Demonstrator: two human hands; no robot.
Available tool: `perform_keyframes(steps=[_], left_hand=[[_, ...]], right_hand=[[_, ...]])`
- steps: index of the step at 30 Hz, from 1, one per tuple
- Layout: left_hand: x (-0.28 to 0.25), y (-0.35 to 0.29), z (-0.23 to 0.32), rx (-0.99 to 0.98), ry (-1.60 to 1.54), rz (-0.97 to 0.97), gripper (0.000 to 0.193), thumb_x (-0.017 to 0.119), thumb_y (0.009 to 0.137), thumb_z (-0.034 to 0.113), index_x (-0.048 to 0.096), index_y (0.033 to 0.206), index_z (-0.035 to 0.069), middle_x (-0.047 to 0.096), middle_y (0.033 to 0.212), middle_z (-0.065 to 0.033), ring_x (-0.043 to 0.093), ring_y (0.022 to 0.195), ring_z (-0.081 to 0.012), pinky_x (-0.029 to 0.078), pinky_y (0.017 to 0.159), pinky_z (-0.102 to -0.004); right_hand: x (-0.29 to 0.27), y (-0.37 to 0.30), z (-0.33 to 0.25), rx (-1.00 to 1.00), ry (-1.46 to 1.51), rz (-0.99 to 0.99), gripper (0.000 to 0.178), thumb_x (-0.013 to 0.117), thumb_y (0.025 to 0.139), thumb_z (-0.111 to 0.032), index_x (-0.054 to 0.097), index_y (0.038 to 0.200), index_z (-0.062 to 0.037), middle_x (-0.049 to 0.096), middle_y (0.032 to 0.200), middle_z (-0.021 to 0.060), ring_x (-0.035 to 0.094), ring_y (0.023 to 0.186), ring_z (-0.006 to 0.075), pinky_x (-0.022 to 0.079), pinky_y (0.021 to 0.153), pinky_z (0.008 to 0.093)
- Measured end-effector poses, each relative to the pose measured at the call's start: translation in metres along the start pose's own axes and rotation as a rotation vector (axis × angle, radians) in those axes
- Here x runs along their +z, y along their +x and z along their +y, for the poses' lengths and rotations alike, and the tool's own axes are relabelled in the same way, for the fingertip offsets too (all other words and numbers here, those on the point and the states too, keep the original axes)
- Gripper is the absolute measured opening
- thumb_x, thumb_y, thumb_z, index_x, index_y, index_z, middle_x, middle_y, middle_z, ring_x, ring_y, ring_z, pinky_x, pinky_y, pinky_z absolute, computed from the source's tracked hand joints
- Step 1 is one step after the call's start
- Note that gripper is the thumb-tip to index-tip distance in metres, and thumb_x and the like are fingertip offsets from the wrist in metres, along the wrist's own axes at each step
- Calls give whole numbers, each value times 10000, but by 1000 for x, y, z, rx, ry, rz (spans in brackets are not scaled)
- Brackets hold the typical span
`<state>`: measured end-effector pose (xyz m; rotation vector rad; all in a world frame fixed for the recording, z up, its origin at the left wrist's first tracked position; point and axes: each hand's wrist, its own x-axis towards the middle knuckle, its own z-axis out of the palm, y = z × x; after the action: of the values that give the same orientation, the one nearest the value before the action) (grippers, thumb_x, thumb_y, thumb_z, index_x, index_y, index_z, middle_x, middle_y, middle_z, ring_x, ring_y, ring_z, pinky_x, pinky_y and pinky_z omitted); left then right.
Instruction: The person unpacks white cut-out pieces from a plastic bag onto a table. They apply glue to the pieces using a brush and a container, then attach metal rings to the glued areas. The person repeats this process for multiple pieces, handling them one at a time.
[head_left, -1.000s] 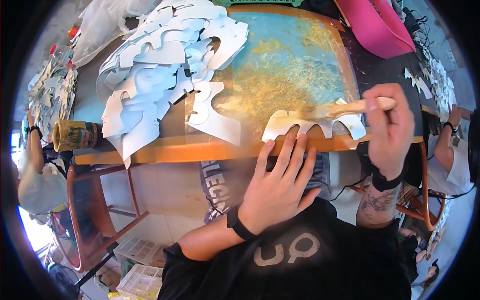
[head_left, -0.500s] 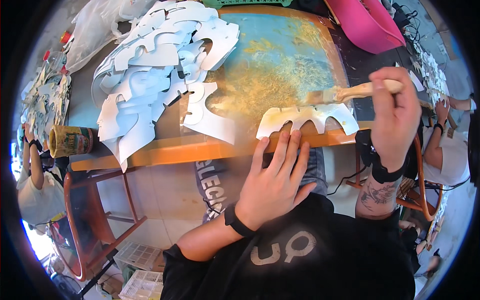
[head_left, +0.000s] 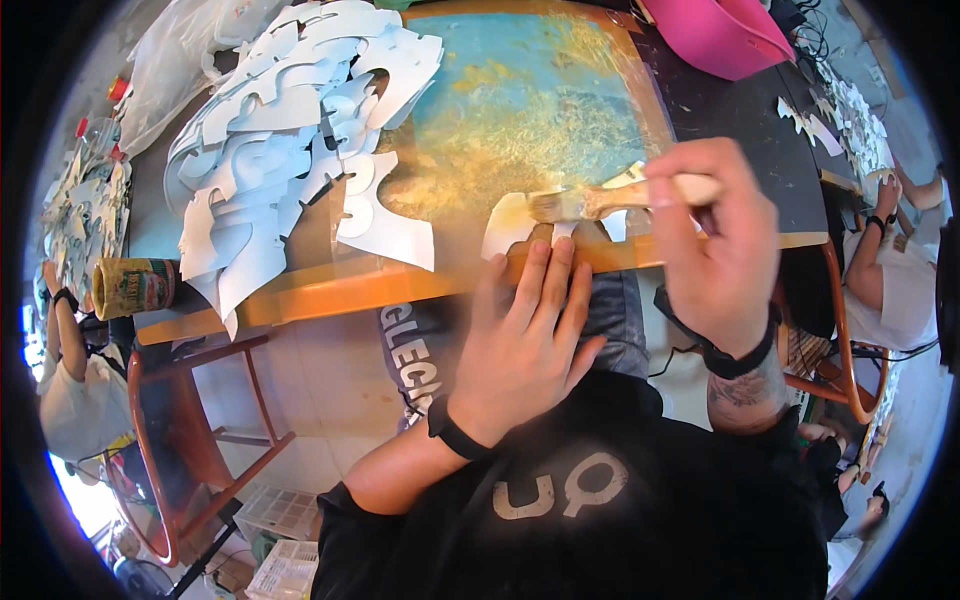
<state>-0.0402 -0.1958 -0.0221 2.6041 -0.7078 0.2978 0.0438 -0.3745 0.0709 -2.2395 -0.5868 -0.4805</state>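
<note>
A white cut-out piece (head_left: 508, 222) with arched notches lies at the near edge of the stained blue board (head_left: 520, 70), its left end tinged yellowish. My left hand (head_left: 525, 335) is open, fingers spread, with the fingertips on the near side of that piece. In my right hand (head_left: 722, 245) is a paintbrush (head_left: 625, 193) with a pale wooden handle, gripped at the handle. Its bristles touch the left part of the piece. Brush and right hand cover much of the piece's right half.
Left of the board is a heap of white cut-outs (head_left: 245, 150), with one notched cut-out (head_left: 385, 225) beside it. A jar (head_left: 135, 287) stands at the table's left. A pink bin (head_left: 720, 35) sits far right. Other people work at both sides, near chairs (head_left: 180, 440).
My right hand has moved left and the brush with it, its bristles going from the piece's far edge to its left part. My left hand stays on the near side. The view has shifted slightly.
</note>
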Motion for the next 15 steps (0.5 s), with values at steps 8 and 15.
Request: perform_keyframes(steps=[8,15], left_hand=[[3,0,0,-2,-7,19,655,705,890,411,571,1405,29,492,1535,-200,483,1401,-336,261,1168,-564],[-1,2,-1,12,1,44,648,725,871,400,581,1382,28,516,1507,-195,496,1382,-332,287,1142,-549]], right_hand=[[-7,-7,8,67,168,131,97,632,965,-21,636,1061,-39,636,818,27,564,659,35,442,575,221],[-22,-5,17,84,-28,153,74,632,963,-37,629,1037,-28,636,767,66,597,623,93,478,568,264]])
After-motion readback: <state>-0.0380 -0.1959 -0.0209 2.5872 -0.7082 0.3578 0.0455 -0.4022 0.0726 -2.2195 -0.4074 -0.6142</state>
